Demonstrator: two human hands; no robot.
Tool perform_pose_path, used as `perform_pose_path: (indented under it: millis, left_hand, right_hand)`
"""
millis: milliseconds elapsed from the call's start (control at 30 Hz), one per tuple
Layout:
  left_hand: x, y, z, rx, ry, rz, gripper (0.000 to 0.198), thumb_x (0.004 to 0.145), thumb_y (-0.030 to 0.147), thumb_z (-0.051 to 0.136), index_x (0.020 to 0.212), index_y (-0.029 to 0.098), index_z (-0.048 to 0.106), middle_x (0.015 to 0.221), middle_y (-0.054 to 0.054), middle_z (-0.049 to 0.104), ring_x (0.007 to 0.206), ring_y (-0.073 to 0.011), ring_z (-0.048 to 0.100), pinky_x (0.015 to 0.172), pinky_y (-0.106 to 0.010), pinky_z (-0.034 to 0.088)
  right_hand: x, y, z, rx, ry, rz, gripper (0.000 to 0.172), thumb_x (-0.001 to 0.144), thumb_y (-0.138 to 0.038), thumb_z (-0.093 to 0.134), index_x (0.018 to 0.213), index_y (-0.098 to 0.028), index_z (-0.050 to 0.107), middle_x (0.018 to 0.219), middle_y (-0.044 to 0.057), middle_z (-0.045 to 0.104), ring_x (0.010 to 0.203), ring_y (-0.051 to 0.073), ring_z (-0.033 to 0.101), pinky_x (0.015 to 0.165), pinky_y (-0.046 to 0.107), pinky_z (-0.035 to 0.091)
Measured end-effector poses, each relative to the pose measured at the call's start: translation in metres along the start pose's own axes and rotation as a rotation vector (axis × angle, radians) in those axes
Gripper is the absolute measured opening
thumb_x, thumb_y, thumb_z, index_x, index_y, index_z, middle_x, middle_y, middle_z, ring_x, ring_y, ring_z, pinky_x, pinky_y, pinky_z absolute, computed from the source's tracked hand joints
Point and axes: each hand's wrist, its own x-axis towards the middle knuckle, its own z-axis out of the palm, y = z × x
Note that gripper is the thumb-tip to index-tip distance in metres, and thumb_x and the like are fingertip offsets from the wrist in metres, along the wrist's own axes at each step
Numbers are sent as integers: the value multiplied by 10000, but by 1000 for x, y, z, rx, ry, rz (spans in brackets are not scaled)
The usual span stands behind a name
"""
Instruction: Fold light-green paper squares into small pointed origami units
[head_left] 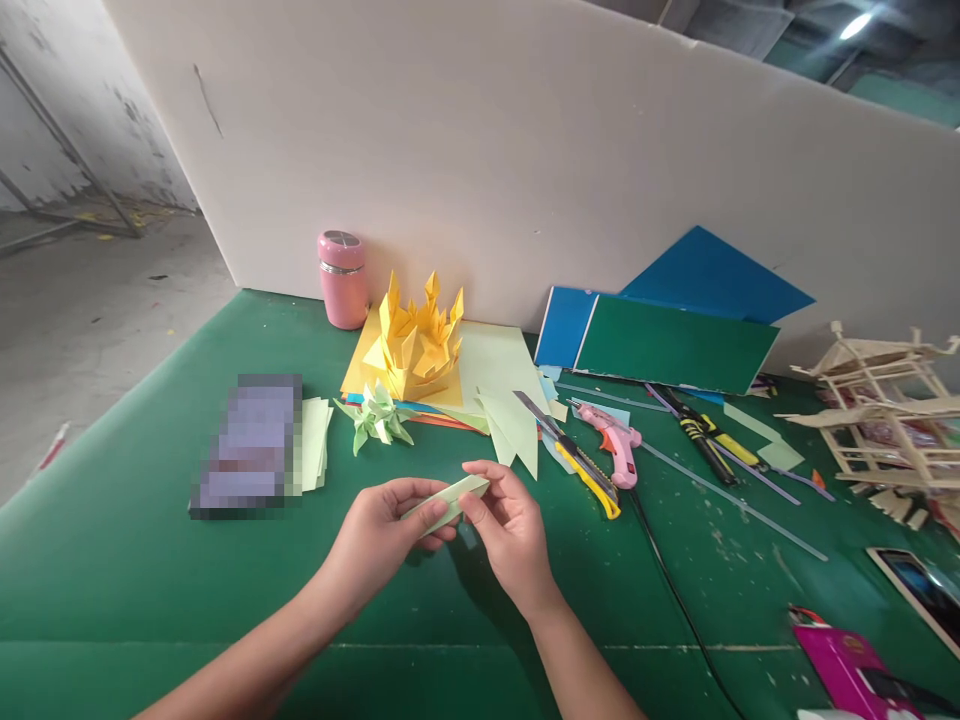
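Between my two hands, above the green table, is a narrow folded strip of pale green paper (450,497). My left hand (390,520) grips its left part, thumb on top and fingers beneath. My right hand (514,535) pinches the pointed right end between thumb and fingers. Just beyond my hands lies a pale green folded paper flower (377,415). Behind it a yellow folded paper crown-like piece (416,345) stands on stacked coloured sheets (499,350). Loose pale green paper pieces (514,425) lie close to my right hand.
To the right lie a yellow box cutter (589,480), a pink glue gun (616,450) with a black cord, glue sticks (739,500) and a wooden stick model (885,400). A pink flask (343,285) stands at the back left, near a blurred-out dark object (251,440). A white board (480,170) borders the table.
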Motion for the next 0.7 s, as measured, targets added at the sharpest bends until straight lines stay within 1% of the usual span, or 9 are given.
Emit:
perform_pose_path:
  millis: [67, 200, 300, 367, 500, 600, 700]
  left_hand:
    - [1, -1, 2, -21, -25, -20, 383, 565, 441, 794, 806, 158, 699, 685, -26, 727, 679, -183, 683, 618, -262, 523]
    - [3, -8, 0, -74, -47, -40, 408, 574, 486, 785, 787, 153, 685, 720, -24, 719, 711, -160, 672, 657, -239, 510]
    - [5, -12, -4, -82, -68, -55, 395, 609, 490, 768, 789, 151, 674, 667, -16, 702, 634, -121, 627, 620, -214, 475]
    - [5, -13, -7, -78, -79, -56, 385, 629, 478, 761, 807, 148, 674, 639, -12, 691, 575, -100, 583, 583, -205, 442]
    - [5, -13, -11, -90, -102, -48, 390, 640, 456, 763, 857, 143, 677, 656, -18, 682, 579, -108, 569, 582, -218, 425]
    - [4, -11, -10, -99, -125, -54, 372, 651, 474, 747, 805, 149, 655, 660, -14, 676, 595, -114, 581, 604, -224, 432]
    - [4, -12, -9, -40, -137, -33, 384, 682, 529, 694, 759, 158, 626, 630, -10, 670, 576, -121, 580, 597, -231, 431]
  right_hand:
    - [0, 2, -1, -27, 20, -7, 224, 785, -332, 635, 974, -213, 629, 797, 20, 646, 663, 140, 590, 625, 255, 509]
    - [0, 4, -2, -117, 8, -55, 188, 811, -295, 605, 978, -219, 645, 882, 34, 674, 722, 150, 621, 662, 258, 524]
    - [-1, 3, -2, -188, -21, -105, 180, 827, -284, 590, 981, -222, 662, 917, 39, 685, 732, 150, 625, 659, 253, 522]
    - [-2, 1, -2, -209, -65, -120, 179, 834, -281, 586, 983, -225, 669, 924, 39, 688, 747, 154, 630, 666, 253, 524]
    - [-4, -5, -4, -187, -142, -101, 199, 846, -264, 568, 1019, -232, 662, 940, 41, 685, 790, 162, 641, 682, 255, 530]
    - [-5, -7, -6, -181, -168, -85, 210, 847, -249, 549, 1032, -225, 645, 940, 45, 679, 788, 163, 644, 668, 255, 531]
    - [-5, -7, -6, -217, -155, -101, 176, 843, -244, 538, 984, -215, 638, 907, 42, 675, 762, 161, 642, 649, 252, 528]
